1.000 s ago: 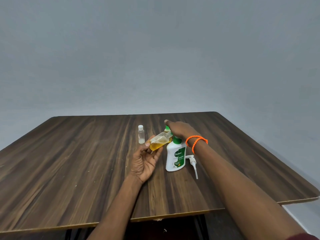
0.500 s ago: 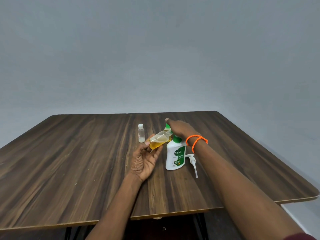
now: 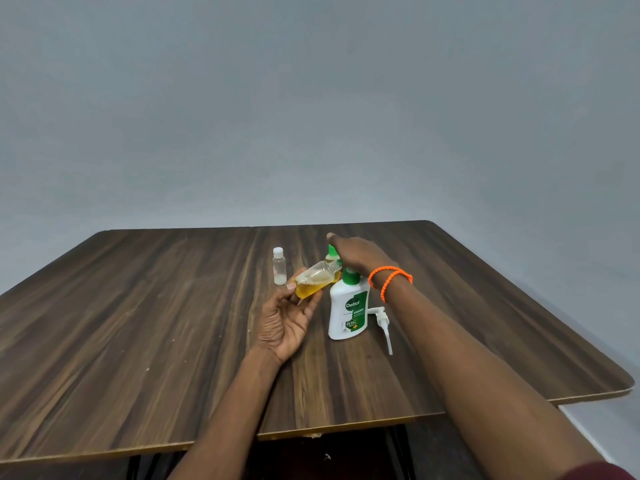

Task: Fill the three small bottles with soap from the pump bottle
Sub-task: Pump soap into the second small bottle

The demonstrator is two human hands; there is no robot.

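My left hand holds a small clear bottle of yellow soap, tilted with its open mouth toward the right. Just to its right stands the white Dettol bottle with its green neck uncovered. Its white pump lies on the table beside it. My right hand, orange bands on the wrist, reaches over the Dettol bottle to a green-capped small bottle behind it. The index finger lies above the cap and the other fingers are hidden. A white-capped small bottle stands upright at the left.
Everything sits on a dark wooden table whose front edge is near me and whose right edge runs off at an angle. A plain grey wall lies behind.
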